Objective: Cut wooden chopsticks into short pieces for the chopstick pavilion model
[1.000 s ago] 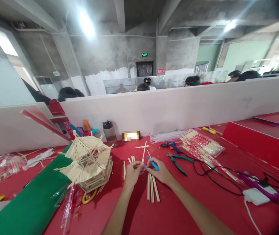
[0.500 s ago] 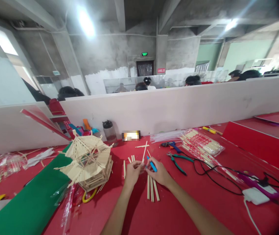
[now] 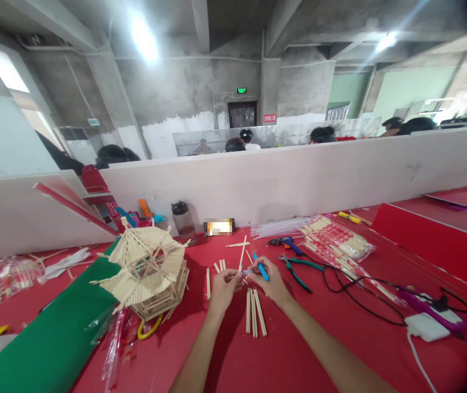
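Red cloth covers the table (image 3: 299, 355), closed off at the far side by a long white partition (image 3: 299, 174) with other people seated beyond it. A green sheet (image 3: 48, 344) lies on the cloth. On its edge stands the stick pavilion (image 3: 149, 273), which serves as the marker for everything else.

Far right of the pavilion lie packets of wrapped chopsticks (image 3: 340, 243), with a black cable (image 3: 360, 297) looping nearer the person. Between those packets and the pavilion rest green-handled pliers (image 3: 299, 271) and a glue gun (image 3: 284, 242). Just right of the pavilion, near the person's wrists, lie a few loose sticks (image 3: 254, 319) side by side.

Both hands work right of the pavilion, close together above the cloth. The left hand (image 3: 222, 286) is closed, pinching a short stick (image 3: 239, 274) at its fingertips. The right hand (image 3: 273, 284) is wrapped around a blue-handled cutter (image 3: 261, 270), whose tip points at the stick. The blade itself is too small to make out.

The clear risk is a slip. The stick is thin and held in the air, with the left fingertips right beside the tool's tip, so a push that skids off the wood could nick them. Too much force could also snap the stick or flick a piece away among the loose sticks.
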A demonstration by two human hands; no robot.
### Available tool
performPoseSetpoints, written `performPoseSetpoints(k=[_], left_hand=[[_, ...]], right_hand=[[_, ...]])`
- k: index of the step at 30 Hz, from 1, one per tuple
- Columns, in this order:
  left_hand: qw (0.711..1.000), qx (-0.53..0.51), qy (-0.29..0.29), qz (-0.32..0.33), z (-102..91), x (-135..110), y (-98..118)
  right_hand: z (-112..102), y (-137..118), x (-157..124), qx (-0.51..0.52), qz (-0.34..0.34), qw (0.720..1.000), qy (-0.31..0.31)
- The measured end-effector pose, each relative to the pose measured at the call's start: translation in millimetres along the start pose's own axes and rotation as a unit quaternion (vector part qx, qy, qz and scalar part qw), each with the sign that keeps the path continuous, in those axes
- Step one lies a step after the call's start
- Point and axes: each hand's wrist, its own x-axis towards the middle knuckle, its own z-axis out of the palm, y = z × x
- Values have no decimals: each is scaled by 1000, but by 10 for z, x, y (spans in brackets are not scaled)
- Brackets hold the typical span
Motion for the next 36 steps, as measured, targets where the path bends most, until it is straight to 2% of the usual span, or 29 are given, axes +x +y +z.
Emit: performPoseSetpoints(k=[9,22,26,31,36], left_hand=[[1000,-12,2,-2,4,-11,12],[1000,-14,0,-12,-18,33,-25],[1000,-12,24,-6,-41,38,1],[998,-8,65,6,-72,46,48],[997,-9,75,10,-73,37,56]], right_hand=[[-4,-31,-27,-66,-22,997,-21],[-11,-28,-30,-81,-14,995,-58],[-29,2,18,-38,-2,999,-23],[-78,49,72,63,91,993,30],[-90,102,80,83,103,990,56]])
